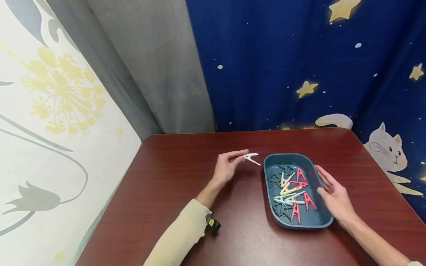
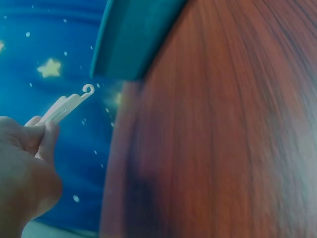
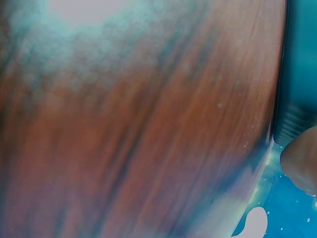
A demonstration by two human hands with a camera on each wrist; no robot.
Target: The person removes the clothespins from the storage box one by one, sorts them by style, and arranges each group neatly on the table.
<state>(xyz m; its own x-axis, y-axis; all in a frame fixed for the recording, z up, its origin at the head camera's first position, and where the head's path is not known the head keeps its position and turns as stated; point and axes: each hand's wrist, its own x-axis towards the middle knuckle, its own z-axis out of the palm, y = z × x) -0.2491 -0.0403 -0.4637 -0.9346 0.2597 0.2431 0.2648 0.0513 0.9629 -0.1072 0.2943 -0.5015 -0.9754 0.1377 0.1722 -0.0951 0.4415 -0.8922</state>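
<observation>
Between its thumb and fingers, my left hand (image 1: 226,167) pinches a white clothespin (image 1: 252,157) above the table, just left of the tray. In the left wrist view the clothespin (image 2: 64,106) shows a small curled hook at its far end. My right hand (image 1: 337,195) rests against the right side of a dark blue-green plastic tray (image 1: 273,218), fingers fairly straight along the wall and thumb near the rim. Inside the tray lie several red clothespins (image 1: 308,201), pale yellow ones (image 1: 290,190), white and mint ones (image 1: 283,200), and dark green clips (image 1: 281,210).
The dark red wooden table (image 1: 159,192) carries the tray on its right half. Behind it hangs a blue star curtain (image 1: 259,74) next to a grey curtain (image 1: 159,66). A white floral-patterned surface (image 1: 50,147) borders the left side.
</observation>
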